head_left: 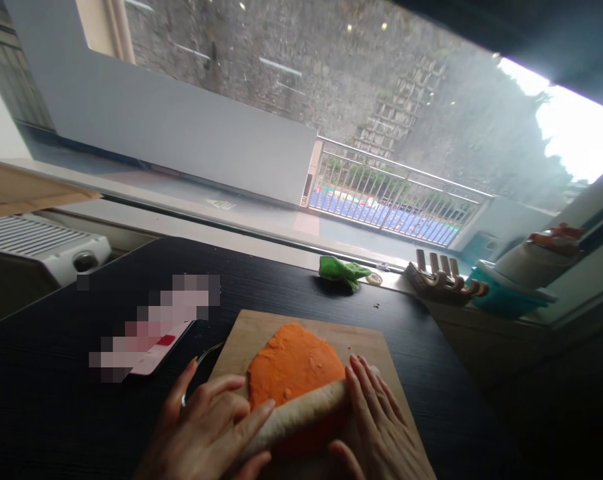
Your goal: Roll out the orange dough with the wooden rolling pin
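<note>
A wooden rolling pin (304,410) lies slantwise across a flattened sheet of orange dough (296,363), which rests on a wooden board (381,350). My left hand (211,423) holds the pin's left end, with thumb and fingers about it. Over the right end, my right hand (381,420) presses with its fingers laid along the wood and its thumb on the near side. The dough has an uneven edge and a few small lumps on top. Part of it shows in shadow on the near side of the pin.
The board sits on a dark table (261,280). A pink-and-white flat object (154,357), partly blurred out, lies at left. Toward the window are a green cloth (339,268), a tape roll (374,279), a wooden rack (441,280) and a teal basin (506,293). A radiator (76,250) stands left.
</note>
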A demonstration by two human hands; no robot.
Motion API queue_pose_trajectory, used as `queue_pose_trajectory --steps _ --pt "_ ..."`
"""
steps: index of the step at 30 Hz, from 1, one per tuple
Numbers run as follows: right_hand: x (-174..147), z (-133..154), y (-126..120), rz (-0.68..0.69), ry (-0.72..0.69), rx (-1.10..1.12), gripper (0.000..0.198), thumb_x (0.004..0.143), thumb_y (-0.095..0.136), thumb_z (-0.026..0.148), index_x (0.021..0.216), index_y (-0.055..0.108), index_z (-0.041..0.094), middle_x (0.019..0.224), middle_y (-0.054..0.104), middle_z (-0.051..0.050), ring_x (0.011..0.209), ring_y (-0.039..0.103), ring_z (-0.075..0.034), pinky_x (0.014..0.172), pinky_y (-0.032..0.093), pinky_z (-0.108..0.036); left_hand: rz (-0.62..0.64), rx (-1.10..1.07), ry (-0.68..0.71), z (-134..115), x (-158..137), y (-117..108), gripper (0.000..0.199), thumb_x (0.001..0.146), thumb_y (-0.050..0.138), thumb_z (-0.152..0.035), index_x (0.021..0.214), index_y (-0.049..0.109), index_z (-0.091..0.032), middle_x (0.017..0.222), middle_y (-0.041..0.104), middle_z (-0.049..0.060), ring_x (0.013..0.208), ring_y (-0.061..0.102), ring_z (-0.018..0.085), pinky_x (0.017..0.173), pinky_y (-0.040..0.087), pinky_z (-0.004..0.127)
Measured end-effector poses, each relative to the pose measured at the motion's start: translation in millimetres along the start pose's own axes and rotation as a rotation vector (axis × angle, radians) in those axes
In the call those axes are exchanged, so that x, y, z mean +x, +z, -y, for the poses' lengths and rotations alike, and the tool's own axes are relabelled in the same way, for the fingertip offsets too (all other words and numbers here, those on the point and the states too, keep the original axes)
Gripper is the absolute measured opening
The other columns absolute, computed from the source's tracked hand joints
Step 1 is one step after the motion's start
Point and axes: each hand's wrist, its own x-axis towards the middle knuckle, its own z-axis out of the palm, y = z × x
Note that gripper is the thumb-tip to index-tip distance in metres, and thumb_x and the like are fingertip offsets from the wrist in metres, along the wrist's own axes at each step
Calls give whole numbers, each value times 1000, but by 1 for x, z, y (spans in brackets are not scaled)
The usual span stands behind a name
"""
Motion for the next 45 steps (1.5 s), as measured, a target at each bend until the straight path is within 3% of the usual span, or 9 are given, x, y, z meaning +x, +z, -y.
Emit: queue_pose_trajectory --steps 5,10,14,19,23,27,32,39,45 --pt "88 20 -12 184 134 121 69 94 21 57 142 33 9 150 24 -13 140 15 -25 113 20 -44 86 159 -5 24 8 -1 32 83 61 -38 114 61 -30 89 69 -3 100 59 21 109 22 49" --pt "148 18 -13 205 75 230 52 96 27 49 126 53 17 140 44 -12 137 26 -25 109 25 -45 64 244 -46 38 12 -3 27 87 56 -38 112 63 -29 86 69 -2 96 60 21 105 28 49" --pt "153 4 -15 160 34 435 47 98 22 44 122 55 22 133 51 -6 129 39 -17 106 31 -35 102 237 -36 36 10 -4 30 85 59 -39 114 62 -30 89 68 -2 99 59 21 104 30 45" --pt "162 21 -9 2 137 356 47 96 29 42 131 48 17 141 41 -9 133 31 -20 110 25 -36 110 192 -44 32 11 -5 31 83 61 -36 114 62 -31 89 68 -4 100 58 19 102 34 40" --pt "164 42 1 87 63 270 51 95 29 48 136 43 21 145 37 -8 138 21 -23 111 18 -44 96 173 -31 33 8 -6 33 83 62 -35 116 61 -31 90 68 -3 100 59 19 106 30 42" --pt "176 45 6 162 74 239 54 94 26 52 135 44 21 144 39 -8 138 22 -24 111 18 -45 53 148 -41 37 2 -6 38 82 63 -33 120 58 -30 91 68 -3 101 59 20 108 27 45" --pt "194 47 12 111 74 234 53 95 28 50 137 41 20 145 37 -8 138 21 -23 111 18 -45 33 152 -114 40 3 -5 32 83 62 -28 115 61 -29 90 68 -2 100 59 20 106 28 45" --pt "163 41 6 97 46 230 52 94 27 52 134 45 23 141 43 -4 138 20 -23 111 19 -42 25 132 -22 36 -10 -2 41 81 63 -33 122 57 -30 88 68 -3 102 59 20 110 22 44" --pt "204 50 17 41 73 246 53 94 29 50 135 43 20 142 41 -6 138 21 -24 110 20 -43 -4 156 -135 39 -2 -3 34 81 64 -32 114 61 -30 87 67 -2 100 59 21 108 25 46"
